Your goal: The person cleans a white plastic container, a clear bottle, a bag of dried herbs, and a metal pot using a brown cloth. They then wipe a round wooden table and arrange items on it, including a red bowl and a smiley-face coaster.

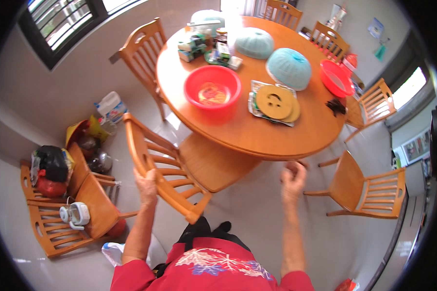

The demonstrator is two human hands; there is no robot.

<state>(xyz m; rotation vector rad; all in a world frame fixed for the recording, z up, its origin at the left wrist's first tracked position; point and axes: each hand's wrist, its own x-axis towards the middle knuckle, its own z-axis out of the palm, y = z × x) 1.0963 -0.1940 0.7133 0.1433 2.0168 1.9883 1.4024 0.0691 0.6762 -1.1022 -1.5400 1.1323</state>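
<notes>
My left hand (146, 185) is closed on the top rail of a wooden chair (162, 167), at its left part. The chair's back leans toward me, and its seat (218, 162) reaches partly under the round wooden table (228, 131). My right hand (294, 180) is held out just in front of the table's near edge, apart from the chair. Its fingers are curled; something small and dark reddish may be in them, but blur hides what it is. Nearest on the table are a red basin (212, 104) and round yellow mats (277, 103) lying on papers.
Blue mesh food covers (289, 68), boxes and jars (221, 48), and a red colander (336, 80) also stand on the table. Another chair (361, 186) is at my right. Chairs (94, 206) with bags and a white appliance stand at my left, near a plastic jug (111, 106).
</notes>
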